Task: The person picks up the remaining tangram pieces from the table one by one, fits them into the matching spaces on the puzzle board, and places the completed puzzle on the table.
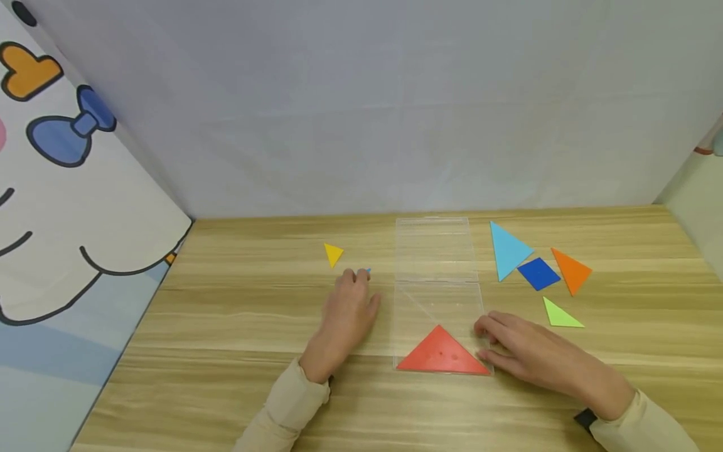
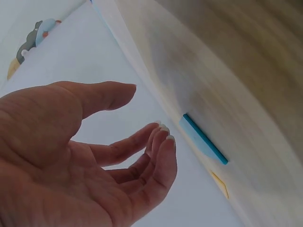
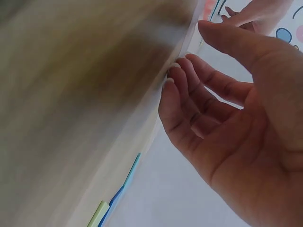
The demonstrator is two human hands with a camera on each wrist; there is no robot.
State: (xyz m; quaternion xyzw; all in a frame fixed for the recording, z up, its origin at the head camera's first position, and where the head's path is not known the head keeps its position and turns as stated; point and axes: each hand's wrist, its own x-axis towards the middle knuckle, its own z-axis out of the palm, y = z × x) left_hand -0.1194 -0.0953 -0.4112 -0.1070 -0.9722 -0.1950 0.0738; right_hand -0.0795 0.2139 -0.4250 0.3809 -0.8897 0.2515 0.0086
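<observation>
Clear plastic case (image 1: 433,248) lay flat and unfolded between your hands, on a scene that began with a pale cloth wall (image 1: 407,107) behind everything. Below it ran your wood-grain table (image 1: 214,351), with a cartoon panel (image 1: 135,226) (blue bow and all) at its left. Your right hand (image 1: 533,351) was at the case's right edge, its fingers loosely bent, thumb a moderate gap away, fingertips seemingly on the rim. Your left hand (image 1: 349,307) held nothing; its fingers curved softly, thumb well apart. Your red triangle (image 1: 443,353) lay at the case's near end. To the right you had a light blue triangle (image 1: 509,251), an orange triangle (image 1: 572,272), a dark blue parallelogram (image 1: 539,274) and a green triangle (image 1: 561,315). Beyond your left hand sat a small yellow triangle (image 1: 333,254). A teal-edged piece (image 2: 204,138) lay by your left fingertips; whether they touched it, I couldn't tell.
</observation>
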